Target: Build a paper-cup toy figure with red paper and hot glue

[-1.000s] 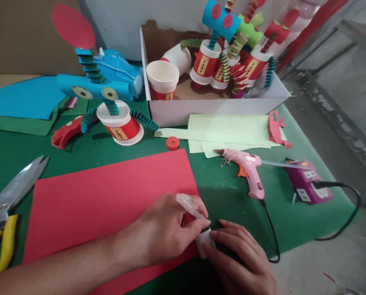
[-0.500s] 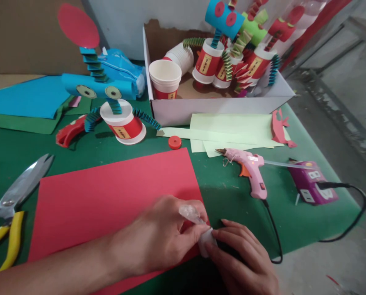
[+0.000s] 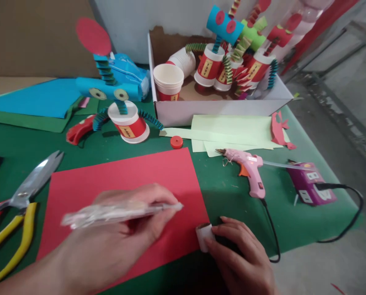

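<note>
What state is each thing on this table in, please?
Pen, held in left hand
Small white cylinder, held by right hand
Red sheet, lying flat
Glue gun, on its side, glue stick inserted
Box, open
Stacked cups, upright, nested
Large-eyed cup figure, standing upright
Red disc, lying flat
Scissors, lying flat

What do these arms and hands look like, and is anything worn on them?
They are human. The left hand and right hand wear no gloves, and no rings show on the visible fingers. The left forearm shows no sleeve or watch; any right sleeve is out of view.
</note>
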Demonstrator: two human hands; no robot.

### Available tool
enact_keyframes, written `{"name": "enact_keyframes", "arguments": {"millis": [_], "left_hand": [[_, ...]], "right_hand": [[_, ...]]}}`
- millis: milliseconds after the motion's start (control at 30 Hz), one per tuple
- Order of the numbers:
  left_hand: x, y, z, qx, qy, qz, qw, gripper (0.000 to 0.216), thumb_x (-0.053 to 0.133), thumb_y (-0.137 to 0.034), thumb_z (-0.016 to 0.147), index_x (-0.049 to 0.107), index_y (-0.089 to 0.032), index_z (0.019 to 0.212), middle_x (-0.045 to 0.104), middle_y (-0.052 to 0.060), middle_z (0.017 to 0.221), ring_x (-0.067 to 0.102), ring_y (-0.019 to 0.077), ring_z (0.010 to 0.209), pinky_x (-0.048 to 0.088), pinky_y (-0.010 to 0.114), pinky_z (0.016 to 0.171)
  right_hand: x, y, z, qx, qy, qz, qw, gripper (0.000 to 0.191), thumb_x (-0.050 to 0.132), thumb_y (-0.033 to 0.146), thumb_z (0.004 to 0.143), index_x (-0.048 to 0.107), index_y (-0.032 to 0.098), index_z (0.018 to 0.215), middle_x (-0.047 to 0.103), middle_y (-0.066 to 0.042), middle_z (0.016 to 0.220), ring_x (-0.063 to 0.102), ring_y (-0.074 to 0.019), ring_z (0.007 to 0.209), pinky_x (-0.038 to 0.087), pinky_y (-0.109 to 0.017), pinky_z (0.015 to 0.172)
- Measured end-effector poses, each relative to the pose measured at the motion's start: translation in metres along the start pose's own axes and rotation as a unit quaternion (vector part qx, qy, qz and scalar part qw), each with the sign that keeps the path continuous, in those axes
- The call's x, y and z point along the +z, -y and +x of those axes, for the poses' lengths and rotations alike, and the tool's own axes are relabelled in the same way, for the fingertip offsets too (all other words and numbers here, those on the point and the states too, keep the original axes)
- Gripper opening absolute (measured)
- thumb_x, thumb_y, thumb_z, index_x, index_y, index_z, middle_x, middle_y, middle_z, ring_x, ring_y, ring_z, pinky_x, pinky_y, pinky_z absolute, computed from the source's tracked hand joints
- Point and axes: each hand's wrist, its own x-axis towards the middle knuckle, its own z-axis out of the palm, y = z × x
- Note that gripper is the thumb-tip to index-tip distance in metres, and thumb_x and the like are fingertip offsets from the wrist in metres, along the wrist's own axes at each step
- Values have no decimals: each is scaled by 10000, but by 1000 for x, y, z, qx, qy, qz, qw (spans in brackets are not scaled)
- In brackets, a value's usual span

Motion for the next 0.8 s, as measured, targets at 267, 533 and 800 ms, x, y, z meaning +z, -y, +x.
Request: {"name": "enact_keyframes", "arguments": {"millis": [267,533,800], "left_hand": [[-41,62,-36,27,-152,401,903,339,355,-292,941,640,-202,1100,682,109,1050,598,269,984,467,411,855],[-82,76,-9,-91,-162,568,802,301,436,-137,867,674,-143,1052,669,178,973,550,336,997,408,425,780],[-72,67,3,-194,-154,520,818,199,562,-181,844,724,-107,933,700,240,974,581,341,1008,392,418,809]], "right_hand": [[1,-8,2,-55,16,3,998,187,596,208,849,665,208,1024,697,-101,1055,663,-226,955,563,-352,813],[3,-7,5,-70,-7,11,997,193,517,157,872,617,239,1016,690,-89,1047,672,-204,937,564,-301,760],[-11,11,25,-8,-13,67,998,103,583,215,849,629,251,935,644,-63,992,647,-193,926,545,-287,785]]}}
